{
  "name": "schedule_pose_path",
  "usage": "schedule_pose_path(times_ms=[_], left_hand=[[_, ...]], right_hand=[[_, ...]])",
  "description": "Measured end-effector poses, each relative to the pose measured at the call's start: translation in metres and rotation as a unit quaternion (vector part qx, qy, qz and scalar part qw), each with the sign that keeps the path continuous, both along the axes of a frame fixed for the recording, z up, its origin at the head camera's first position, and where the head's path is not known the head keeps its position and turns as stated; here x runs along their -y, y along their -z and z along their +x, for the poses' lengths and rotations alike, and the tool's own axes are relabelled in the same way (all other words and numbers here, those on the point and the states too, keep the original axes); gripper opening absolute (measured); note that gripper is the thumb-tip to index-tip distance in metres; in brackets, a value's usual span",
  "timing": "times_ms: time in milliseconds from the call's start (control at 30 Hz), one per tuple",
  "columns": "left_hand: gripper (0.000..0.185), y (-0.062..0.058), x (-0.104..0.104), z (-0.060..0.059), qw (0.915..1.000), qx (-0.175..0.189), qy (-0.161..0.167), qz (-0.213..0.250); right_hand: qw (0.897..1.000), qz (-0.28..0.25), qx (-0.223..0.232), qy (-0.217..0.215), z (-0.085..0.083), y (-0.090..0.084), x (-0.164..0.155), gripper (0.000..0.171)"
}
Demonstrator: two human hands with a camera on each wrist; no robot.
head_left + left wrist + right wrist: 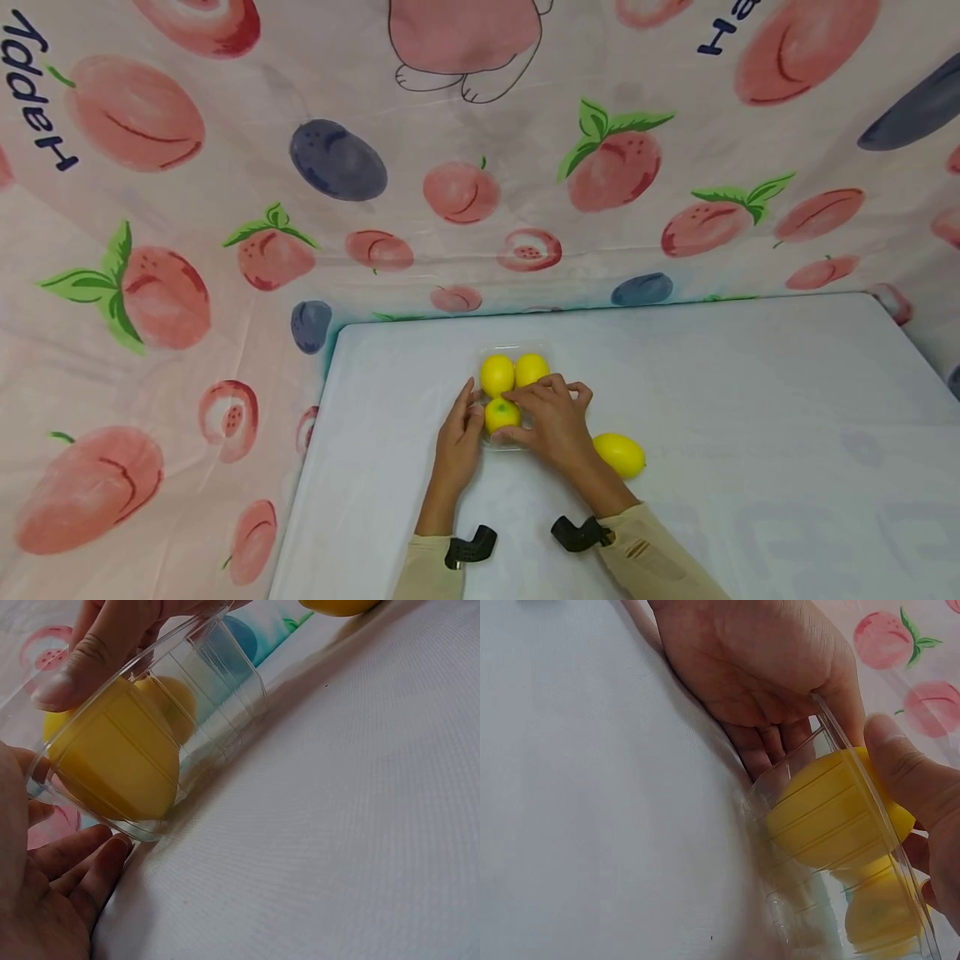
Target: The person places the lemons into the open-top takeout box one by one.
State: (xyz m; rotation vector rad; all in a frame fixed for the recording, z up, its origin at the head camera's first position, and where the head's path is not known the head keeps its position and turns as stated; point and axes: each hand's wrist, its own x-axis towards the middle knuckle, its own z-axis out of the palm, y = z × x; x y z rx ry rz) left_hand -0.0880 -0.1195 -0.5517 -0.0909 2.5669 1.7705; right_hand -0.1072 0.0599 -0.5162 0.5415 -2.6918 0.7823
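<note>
A clear plastic box (525,347) stands on the white table with three yellow lemons in it. Two lemons (497,376) lie side by side at its far end. The near lemon (502,414) is pinched between the thumb and fingers of my right hand (557,423), inside the box. My left hand (459,440) holds the box's left side, its thumb at the rim and its fingers along the outer wall. Through the ribbed wall in the right wrist view, the gripped lemon (829,810) shows large; its underside sits low in the box.
Another lemon (619,455) lies on the table (750,450) beside my right wrist, outside the box. A fruit-printed cloth (465,150) hangs behind the table and along its left side. Black wrist mounts (472,546) sit at both sleeves.
</note>
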Motion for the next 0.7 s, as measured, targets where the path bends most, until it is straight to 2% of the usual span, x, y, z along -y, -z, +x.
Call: schedule_pose_path(times_ms=[200, 500, 700], left_hand=[[0.050, -0.0007, 0.0008, -0.0007, 1.0000, 0.004, 0.001, 0.004], [0.051, 0.0012, 0.0011, -0.0017, 1.0000, 0.004, 0.003, 0.007], [0.053, 0.0019, 0.0017, -0.0009, 0.9999, 0.000, 0.006, 0.009]], right_hand=[[1.000, 0.010, -0.005, 0.001, -0.0019, -0.0024, 0.0024, 0.060], [0.998, 0.049, 0.032, -0.004, -0.0035, -0.0047, 0.0035, 0.059], [0.999, 0.031, 0.039, -0.005, -0.0005, -0.0033, 0.0029, 0.052]])
